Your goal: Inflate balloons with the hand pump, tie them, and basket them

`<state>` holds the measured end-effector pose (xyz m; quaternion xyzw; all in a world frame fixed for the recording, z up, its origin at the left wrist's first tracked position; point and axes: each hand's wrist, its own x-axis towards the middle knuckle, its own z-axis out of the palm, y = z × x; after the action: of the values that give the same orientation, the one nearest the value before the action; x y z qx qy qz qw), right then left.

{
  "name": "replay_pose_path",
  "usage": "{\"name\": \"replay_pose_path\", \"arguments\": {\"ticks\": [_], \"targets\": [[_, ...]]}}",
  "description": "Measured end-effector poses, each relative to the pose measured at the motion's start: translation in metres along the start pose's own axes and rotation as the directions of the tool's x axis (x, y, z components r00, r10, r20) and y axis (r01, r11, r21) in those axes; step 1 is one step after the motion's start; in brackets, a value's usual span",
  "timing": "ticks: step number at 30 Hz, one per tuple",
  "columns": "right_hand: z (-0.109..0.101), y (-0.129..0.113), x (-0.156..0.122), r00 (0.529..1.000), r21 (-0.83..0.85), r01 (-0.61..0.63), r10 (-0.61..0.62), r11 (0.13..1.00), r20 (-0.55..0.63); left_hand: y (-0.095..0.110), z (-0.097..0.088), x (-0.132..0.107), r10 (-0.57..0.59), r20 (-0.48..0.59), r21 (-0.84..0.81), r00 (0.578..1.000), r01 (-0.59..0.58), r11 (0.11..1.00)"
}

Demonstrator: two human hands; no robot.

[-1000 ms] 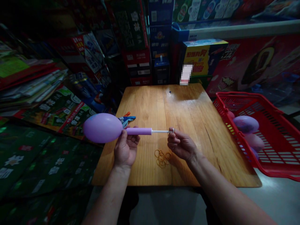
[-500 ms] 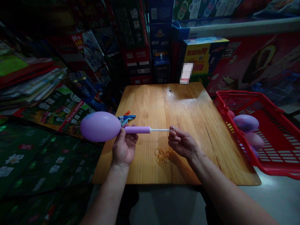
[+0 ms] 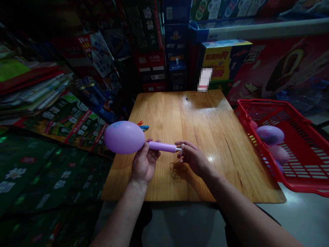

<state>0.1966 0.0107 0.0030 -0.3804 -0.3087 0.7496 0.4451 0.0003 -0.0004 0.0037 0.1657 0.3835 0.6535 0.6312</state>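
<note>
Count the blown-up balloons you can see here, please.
5. One purple balloon is at the end of the pump. Four are in the red basket: from back to front, a pink one, a purple one, a paler pink one, a half-hidden purple one. More may be hidden.

Open room above the far tabletop (image 3: 164,109); obstacles: purple balloon (image 3: 124,138) at left, red basket (image 3: 302,142) at right.

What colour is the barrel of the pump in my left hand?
The pump barrel is light purple, seen best in the head view.

green cartons (image 3: 43,185): lower left | paper stack (image 3: 33,94): left | yellow-fronted box (image 3: 218,62): back right | blue cartons (image 3: 176,38): back centre
</note>
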Motion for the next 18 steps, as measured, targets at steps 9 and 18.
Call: {"name": "replay_pose_path", "arguments": {"ticks": [9,18], "targets": [[0.008,0.001,0.0,0.993,-0.484,0.084,-0.112,0.871,-0.028,0.006,-0.002,0.008,0.051,-0.053,-0.042,0.997,-0.054,0.998],[-0.008,0.005,0.01,0.927,-0.766,0.168,-0.364,0.621,-0.092,0.044,-0.024,0.025,0.041,-0.127,-0.147,0.991,-0.06,0.987]]}}
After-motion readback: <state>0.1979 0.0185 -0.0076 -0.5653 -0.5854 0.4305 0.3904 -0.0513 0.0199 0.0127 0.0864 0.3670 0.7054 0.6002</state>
